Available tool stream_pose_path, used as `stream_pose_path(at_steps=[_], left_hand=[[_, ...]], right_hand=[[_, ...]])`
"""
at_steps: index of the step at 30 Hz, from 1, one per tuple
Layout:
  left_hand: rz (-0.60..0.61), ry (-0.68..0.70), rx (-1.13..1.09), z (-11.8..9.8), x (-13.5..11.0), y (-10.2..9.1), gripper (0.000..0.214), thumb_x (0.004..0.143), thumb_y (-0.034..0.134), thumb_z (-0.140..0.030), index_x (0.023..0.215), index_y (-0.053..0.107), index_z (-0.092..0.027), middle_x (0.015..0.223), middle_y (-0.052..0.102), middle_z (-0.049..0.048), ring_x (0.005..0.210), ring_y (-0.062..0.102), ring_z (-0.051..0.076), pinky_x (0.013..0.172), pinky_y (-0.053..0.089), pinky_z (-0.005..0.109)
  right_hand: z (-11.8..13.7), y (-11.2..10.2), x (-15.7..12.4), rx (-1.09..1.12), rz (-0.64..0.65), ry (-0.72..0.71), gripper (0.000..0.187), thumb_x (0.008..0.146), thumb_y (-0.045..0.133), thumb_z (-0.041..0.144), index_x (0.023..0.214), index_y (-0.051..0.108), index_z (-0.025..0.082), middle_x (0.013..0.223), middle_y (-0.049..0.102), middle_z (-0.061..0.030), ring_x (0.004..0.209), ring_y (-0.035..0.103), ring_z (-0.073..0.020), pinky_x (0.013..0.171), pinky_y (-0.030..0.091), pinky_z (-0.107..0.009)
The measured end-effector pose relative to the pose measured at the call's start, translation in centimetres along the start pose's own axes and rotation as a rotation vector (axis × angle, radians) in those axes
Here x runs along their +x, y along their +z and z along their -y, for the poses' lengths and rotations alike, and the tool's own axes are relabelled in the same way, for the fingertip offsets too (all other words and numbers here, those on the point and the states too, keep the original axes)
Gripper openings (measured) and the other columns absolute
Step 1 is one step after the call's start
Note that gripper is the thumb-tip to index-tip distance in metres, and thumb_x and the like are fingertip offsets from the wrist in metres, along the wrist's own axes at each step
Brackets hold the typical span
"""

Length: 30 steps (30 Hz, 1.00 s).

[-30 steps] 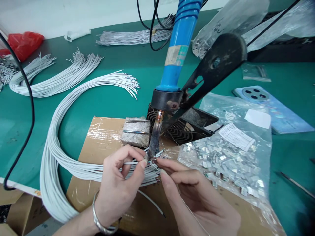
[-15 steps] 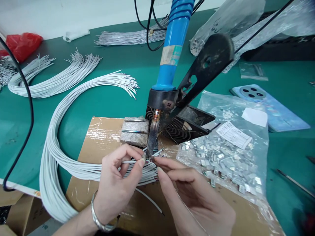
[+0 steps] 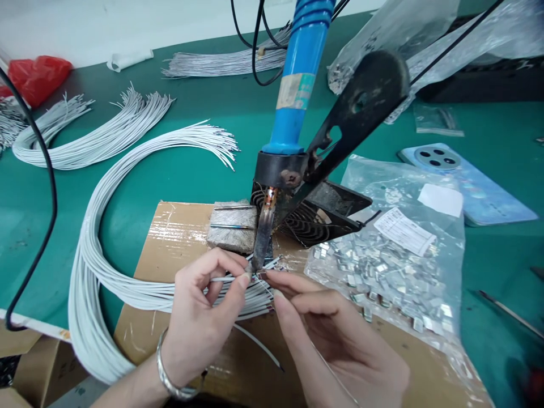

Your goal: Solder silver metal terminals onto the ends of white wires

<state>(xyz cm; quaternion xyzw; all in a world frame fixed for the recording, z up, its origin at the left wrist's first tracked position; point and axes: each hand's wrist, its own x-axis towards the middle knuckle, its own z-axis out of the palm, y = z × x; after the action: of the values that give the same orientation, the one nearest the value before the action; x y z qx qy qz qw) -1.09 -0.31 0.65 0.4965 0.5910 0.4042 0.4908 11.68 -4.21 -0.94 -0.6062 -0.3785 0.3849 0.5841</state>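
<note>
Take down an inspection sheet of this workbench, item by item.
Surface: green bench mat with a taped cardboard sheet on it.
Job's things: blue-handled soldering iron, tip at the white wires; grey block with two metal rods; bag of small metal clips.
Clutter: red plastic bag; phone in a blue case.
Hands: left hand grips the wires, its fingers curled over them; right hand pinches at the wire ends.
Cables: black cable along the left; black cords above the iron.
Surroundings: cardboard boxes below the bench edge; other people: nothing seen.
</note>
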Motion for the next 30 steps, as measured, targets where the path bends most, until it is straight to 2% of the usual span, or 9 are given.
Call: stream_pose_path(at_steps=[7,20,23,26,28,30], left_hand=[[0.010,-0.014,-0.002,0.0,0.2,0.0,0.014,0.085,0.068,-0.021,0.072,0.065,-0.018,0.089,0.074,0.0061,0.069,0.061,0.014,0.054,0.041,0.022],[0.018,-0.023,-0.001,0.2,-0.3,0.0,0.015,0.085,0.069,-0.023,0.072,0.065,-0.017,0.084,0.069,0.0049,0.065,0.058,0.013,0.054,0.041,0.022],[0.043,-0.042,-0.005,0.5,-1.0,-0.1,0.015,0.087,0.068,-0.024,0.074,0.065,-0.016,0.085,0.070,0.0063,0.067,0.059,0.014,0.056,0.042,0.022],[0.079,-0.050,-0.003,0.9,-2.1,-0.3,0.015,0.089,0.067,-0.024,0.075,0.065,-0.017,0.085,0.070,0.0069,0.071,0.060,0.016,0.056,0.042,0.022],[0.108,-0.047,-0.009,1.2,-2.9,-0.5,0.016,0.090,0.066,-0.025,0.077,0.065,-0.018,0.085,0.069,0.0063,0.071,0.059,0.016,0.055,0.041,0.022],[0.135,-0.044,-0.006,1.5,-3.5,-0.7,0.016,0.092,0.065,-0.025,0.078,0.065,-0.018,0.085,0.068,0.0060,0.071,0.059,0.015,0.054,0.041,0.021]], right_hand=[[-0.2,-0.2,0.1,-0.002,0.016,0.013,0.020,0.085,0.077,0.023,0.068,0.067,0.021,0.098,0.082,-0.0037,0.081,0.077,-0.0143,0.070,0.058,-0.018],[-0.9,-0.6,-0.2,0.050,0.080,0.002,0.019,0.087,0.074,0.019,0.070,0.065,0.022,0.099,0.081,-0.0034,0.092,0.077,-0.0154,0.079,0.058,-0.019],[-1.2,-1.1,-0.2,0.053,0.010,0.010,0.015,0.089,0.073,0.022,0.077,0.065,0.022,0.094,0.080,-0.0024,0.089,0.076,-0.0143,0.080,0.057,-0.019],[-1.8,-2.5,0.2,0.130,-0.165,-0.006,0.009,0.093,0.071,0.026,0.086,0.067,0.023,0.070,0.071,0.0039,0.062,0.067,-0.0095,0.064,0.054,-0.018],[-2.4,-3.8,0.3,0.321,-0.180,0.018,0.020,0.095,0.068,0.031,0.079,0.071,0.021,0.067,0.067,0.0026,0.060,0.063,-0.0111,0.063,0.053,-0.023],[-3.1,-5.2,0.2,0.377,-0.177,0.020,0.037,0.096,0.059,0.048,0.086,0.080,0.019,0.076,0.075,-0.0047,0.070,0.070,-0.0184,0.070,0.058,-0.033]])
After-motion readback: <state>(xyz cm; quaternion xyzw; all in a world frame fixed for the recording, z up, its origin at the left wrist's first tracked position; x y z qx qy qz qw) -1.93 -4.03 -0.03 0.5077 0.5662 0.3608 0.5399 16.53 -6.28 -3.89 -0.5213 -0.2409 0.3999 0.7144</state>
